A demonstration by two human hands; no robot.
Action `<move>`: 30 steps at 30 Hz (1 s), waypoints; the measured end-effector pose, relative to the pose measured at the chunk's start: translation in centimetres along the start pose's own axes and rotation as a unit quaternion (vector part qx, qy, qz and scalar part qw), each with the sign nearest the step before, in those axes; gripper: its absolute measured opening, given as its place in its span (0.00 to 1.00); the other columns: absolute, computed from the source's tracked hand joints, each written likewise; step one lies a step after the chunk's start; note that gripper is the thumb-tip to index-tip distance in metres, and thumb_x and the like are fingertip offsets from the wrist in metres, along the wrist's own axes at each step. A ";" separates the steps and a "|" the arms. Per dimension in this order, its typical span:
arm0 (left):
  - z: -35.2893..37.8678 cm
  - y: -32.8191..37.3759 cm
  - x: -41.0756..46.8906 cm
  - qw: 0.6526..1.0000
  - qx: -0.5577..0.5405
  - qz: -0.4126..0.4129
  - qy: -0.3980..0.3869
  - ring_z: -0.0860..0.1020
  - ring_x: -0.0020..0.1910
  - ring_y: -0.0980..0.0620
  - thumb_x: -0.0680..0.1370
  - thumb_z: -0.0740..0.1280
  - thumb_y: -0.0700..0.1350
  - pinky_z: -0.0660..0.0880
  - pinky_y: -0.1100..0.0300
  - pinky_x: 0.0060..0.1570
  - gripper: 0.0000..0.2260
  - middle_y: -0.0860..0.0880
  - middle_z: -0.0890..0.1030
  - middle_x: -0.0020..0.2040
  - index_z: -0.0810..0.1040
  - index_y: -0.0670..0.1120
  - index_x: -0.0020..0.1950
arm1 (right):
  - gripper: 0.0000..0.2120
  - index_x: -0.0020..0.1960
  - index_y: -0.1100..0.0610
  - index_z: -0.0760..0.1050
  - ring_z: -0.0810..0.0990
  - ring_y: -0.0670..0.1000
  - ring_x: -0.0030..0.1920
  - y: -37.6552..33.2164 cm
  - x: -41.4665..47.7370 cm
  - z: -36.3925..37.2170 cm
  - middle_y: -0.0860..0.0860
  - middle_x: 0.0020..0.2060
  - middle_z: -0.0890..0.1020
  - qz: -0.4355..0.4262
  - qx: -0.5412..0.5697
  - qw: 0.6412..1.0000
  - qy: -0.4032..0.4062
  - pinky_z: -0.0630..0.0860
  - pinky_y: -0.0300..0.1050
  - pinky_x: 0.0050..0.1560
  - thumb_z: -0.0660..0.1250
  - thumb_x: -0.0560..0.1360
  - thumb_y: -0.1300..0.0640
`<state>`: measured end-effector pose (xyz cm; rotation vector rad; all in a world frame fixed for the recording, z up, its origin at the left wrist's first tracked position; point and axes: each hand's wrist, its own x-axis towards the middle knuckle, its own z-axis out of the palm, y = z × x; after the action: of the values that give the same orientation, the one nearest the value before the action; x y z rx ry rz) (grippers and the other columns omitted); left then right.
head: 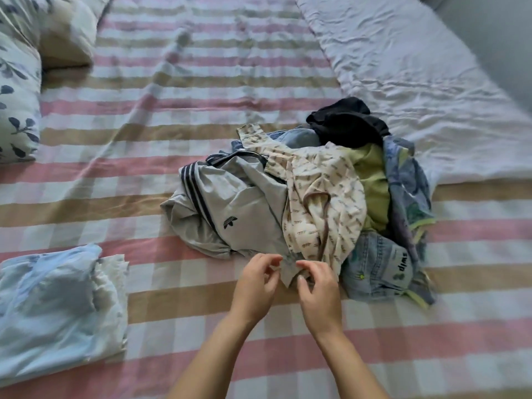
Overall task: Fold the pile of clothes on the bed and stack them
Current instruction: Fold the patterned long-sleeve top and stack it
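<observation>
A pile of crumpled clothes lies at the middle right of the bed. On its left is a grey T-shirt (230, 205) with dark sleeve stripes. A cream patterned top (325, 197) lies over the pile's middle. Denim (374, 266), a green garment (374, 182) and a dark garment (348, 122) are also in it. My left hand (256, 286) and my right hand (319, 289) both pinch the near edge of the grey T-shirt at the pile's front. At the near left lies a folded light-blue garment (54, 309).
The bed has a pink, tan and white striped sheet (172, 116). Leaf-print pillows (17, 90) lie at the far left. A rumpled white blanket (417, 76) covers the far right side.
</observation>
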<state>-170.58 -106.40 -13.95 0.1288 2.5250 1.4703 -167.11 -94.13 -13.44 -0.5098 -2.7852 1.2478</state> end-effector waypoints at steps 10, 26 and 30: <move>9.5 3.9 4.5 0.920 -0.275 -0.261 0.094 0.78 0.43 0.49 0.74 0.68 0.36 0.76 0.49 0.50 0.11 0.45 0.78 0.45 0.70 0.41 0.54 | 0.30 0.65 0.57 0.67 0.70 0.54 0.58 5.5 5.0 -2.4 0.55 0.60 0.68 0.031 -0.057 0.997 -0.032 0.69 0.44 0.59 0.73 0.67 0.55; -4.7 17.4 -6.0 0.909 -0.385 -0.144 -0.064 0.79 0.33 0.53 0.69 0.71 0.34 0.77 0.62 0.37 0.08 0.46 0.79 0.33 0.73 0.42 0.39 | 0.06 0.42 0.55 0.82 0.78 0.48 0.38 -9.5 0.6 -17.4 0.51 0.36 0.81 -0.060 0.349 0.920 -0.171 0.76 0.40 0.39 0.66 0.73 0.57; -10.0 20.3 -9.2 0.999 -0.001 -0.023 0.040 0.75 0.32 0.52 0.74 0.69 0.45 0.72 0.59 0.34 0.09 0.45 0.78 0.34 0.73 0.42 0.39 | 0.08 0.44 0.57 0.82 0.79 0.47 0.34 -15.8 -1.2 -22.1 0.51 0.34 0.83 -0.104 0.357 0.895 -0.246 0.76 0.35 0.35 0.66 0.72 0.55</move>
<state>-164.56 -106.45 9.74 0.0121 2.5716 1.4884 -166.52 -88.44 13.08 0.1807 -2.2971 2.4185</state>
